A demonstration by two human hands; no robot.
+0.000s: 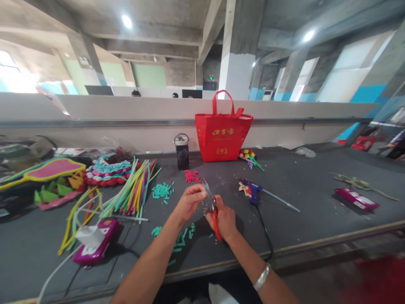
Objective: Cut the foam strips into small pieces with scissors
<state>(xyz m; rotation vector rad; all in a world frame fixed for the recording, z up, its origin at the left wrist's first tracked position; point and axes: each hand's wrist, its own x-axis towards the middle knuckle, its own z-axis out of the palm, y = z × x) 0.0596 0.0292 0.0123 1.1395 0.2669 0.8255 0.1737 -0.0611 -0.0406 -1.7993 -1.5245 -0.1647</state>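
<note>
My right hand (225,219) is closed round the red handles of a pair of scissors (216,223), whose blades point up and away. Close to the blades, my left hand (190,202) pinches with thumb and forefinger; whatever lies in that pinch is too small to make out. Below and around my left wrist are scattered short green cut pieces (181,239). Further off lie a pile of teal pieces (162,191) and a smaller heap of red pieces (192,176).
A bundle of coloured pipe cleaners (133,190) lies to the left, near a purple power strip (97,245). A blue glue gun (253,192) with its cord is at right. Behind stand a black tumbler (182,156) and a red bag (223,137). Another purple strip (357,199) lies far right.
</note>
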